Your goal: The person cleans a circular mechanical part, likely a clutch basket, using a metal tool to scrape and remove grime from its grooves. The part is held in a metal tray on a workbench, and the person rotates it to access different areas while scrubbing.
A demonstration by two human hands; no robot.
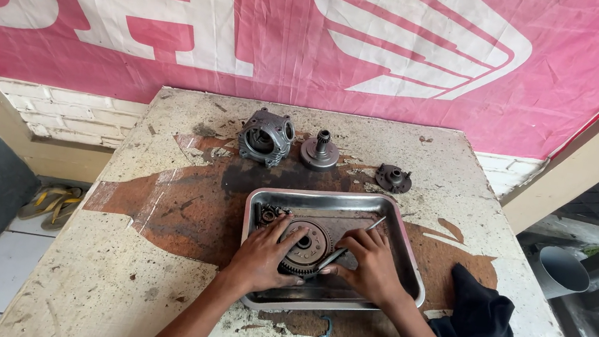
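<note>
A round toothed gear part [305, 245] lies in a shiny metal tray [326, 199] on a worn table. My left hand [262, 257] rests flat on the gear's left side, holding it down. My right hand [371, 265] grips a thin metal tool [354, 238] whose tip meets the gear's right edge. A smaller dark part [269, 214] sits in the tray's far left corner.
Beyond the tray stand a grey engine housing [266, 137], a round hub with a splined shaft [319, 152] and a small dark disc [393, 178]. A black rag [476, 327] lies at the right. Sandals [51, 203] lie on the floor at left.
</note>
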